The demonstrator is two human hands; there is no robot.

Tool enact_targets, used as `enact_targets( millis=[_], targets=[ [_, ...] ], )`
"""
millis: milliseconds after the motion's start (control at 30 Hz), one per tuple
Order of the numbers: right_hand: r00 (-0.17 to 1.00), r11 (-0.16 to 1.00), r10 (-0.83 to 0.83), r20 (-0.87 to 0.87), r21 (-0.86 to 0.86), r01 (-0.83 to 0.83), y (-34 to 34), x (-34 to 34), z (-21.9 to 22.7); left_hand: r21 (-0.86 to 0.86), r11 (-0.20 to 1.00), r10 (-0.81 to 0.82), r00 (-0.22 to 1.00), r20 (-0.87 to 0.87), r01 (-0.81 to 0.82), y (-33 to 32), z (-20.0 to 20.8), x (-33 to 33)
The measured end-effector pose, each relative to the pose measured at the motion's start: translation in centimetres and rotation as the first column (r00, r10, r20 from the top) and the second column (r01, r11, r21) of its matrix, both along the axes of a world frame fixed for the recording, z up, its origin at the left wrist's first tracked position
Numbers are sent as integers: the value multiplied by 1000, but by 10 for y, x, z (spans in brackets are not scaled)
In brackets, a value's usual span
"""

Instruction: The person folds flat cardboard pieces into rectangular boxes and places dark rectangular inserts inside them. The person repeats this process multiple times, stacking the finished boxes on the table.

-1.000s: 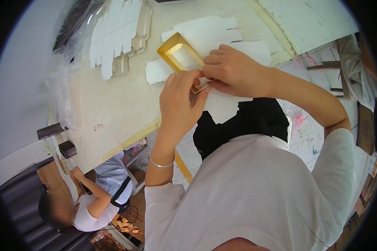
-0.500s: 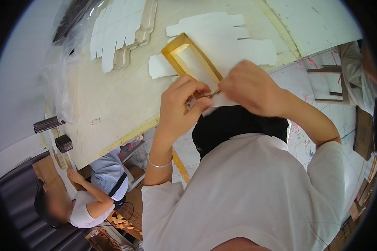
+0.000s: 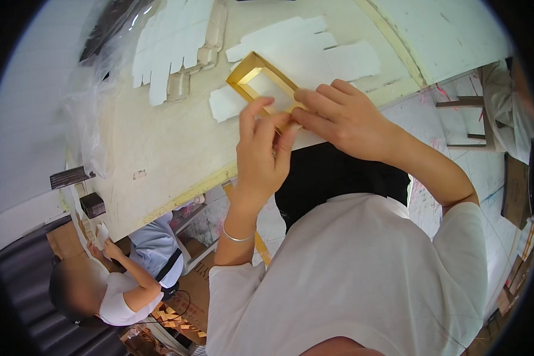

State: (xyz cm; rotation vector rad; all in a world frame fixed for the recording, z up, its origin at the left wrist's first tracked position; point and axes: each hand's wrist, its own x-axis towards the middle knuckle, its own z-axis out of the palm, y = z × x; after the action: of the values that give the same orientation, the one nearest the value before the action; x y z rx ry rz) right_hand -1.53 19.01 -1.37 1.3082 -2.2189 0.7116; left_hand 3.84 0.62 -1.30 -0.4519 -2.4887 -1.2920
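A small rectangular gold card box [image 3: 241, 69], with low folded walls, sits tilted across the table near its front edge. My left hand [image 3: 261, 151] is at the near end, thumb and fingers closed on the wall there. From the right side my right hand [image 3: 347, 126] grips the same end, its fingertips meeting my left ones. The fingers cover most of that near end, so its folds cannot be made out. Under the box lies a flat white die-cut card blank [image 3: 291, 44].
A stack of white card blanks [image 3: 172, 38] lies at the far left beside clear plastic film [image 3: 89, 113]. Two dark blocks [image 3: 92, 204] are at the table's left corner. A co-worker [image 3: 127, 291] sits at lower left, handling a small white piece. A brown carton [image 3: 196, 296] stands nearby.
My right hand has come down and inward onto the box's near end. My left index finger has lifted and stretched out over the box. The co-worker now holds up a white piece.
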Motion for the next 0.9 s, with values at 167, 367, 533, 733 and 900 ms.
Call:
enact_targets(
  millis=[167,367,533,733,900],
  targets=[
    [950,918,84,302,347,-191,-6,-11,22,-202,978,68,991,118,-43,4,6,1],
    [916,815,202,347,459,-354,7,-42,52,-413,911,4,1000,24,6,-31,70,-15],
    [884,922,319,342,105,-373,19,-78,52,-457,879,-84,988,131,135,-70,52,-45],
    [947,902,-317,-53,292,319,10,-185,35,-143,988,-7,952,308,53,-46,35,-42],
    [925,854,-363,-108,358,377,-1,-210,24,-82,997,31,960,278,-8,-42,29,-39]
  ],
)
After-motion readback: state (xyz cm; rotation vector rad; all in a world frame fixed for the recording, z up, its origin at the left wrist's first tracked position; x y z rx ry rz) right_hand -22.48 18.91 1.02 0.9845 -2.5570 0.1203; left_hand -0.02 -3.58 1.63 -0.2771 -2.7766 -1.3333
